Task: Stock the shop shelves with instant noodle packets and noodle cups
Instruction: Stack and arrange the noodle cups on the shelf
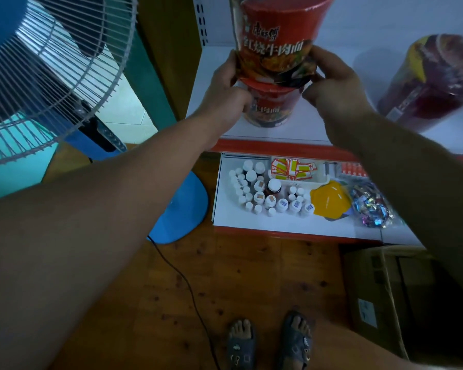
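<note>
Head view: two hands hold a red noodle cup printed "红烧牛肉面", its base on the lid of a second red cup that stands on the white shelf and shows "牛肉面". The left hand and right hand each curl their grip round the upper cup's lower sides. One purple cup sits well apart to the right, making three cups in all.

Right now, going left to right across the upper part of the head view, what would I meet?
Fan → left hand → upper red noodle cup → right hand → purple noodle cup.
</note>
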